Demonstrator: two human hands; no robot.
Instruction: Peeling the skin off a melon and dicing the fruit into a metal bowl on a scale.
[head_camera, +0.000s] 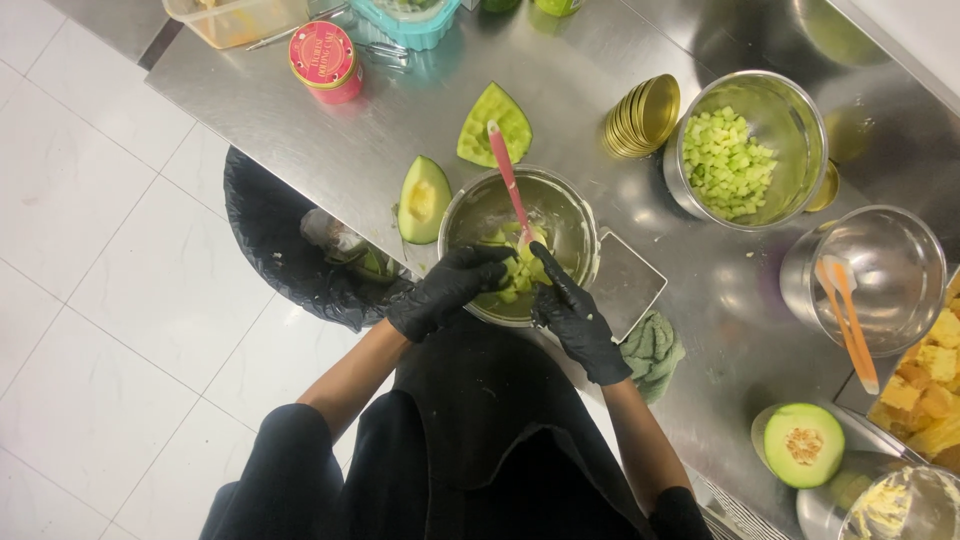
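Melon chunks (518, 272) between gloved left hand (447, 290) and right hand (576, 318) fingers.

A stainless steel counter (560, 75) runs diagonally from the upper left of the frame to the lower right. Directly on it lie a melon wedge (423, 199) and a scooped rind (495, 123) at centre, a red-lidded tub (324, 60) at upper left, stacked gold cups (641, 115), a bowl of green cubes (745, 148) (upper right), a glass bowl (880, 275), a halved melon (802, 444) at lower right and a green cloth (653, 350).
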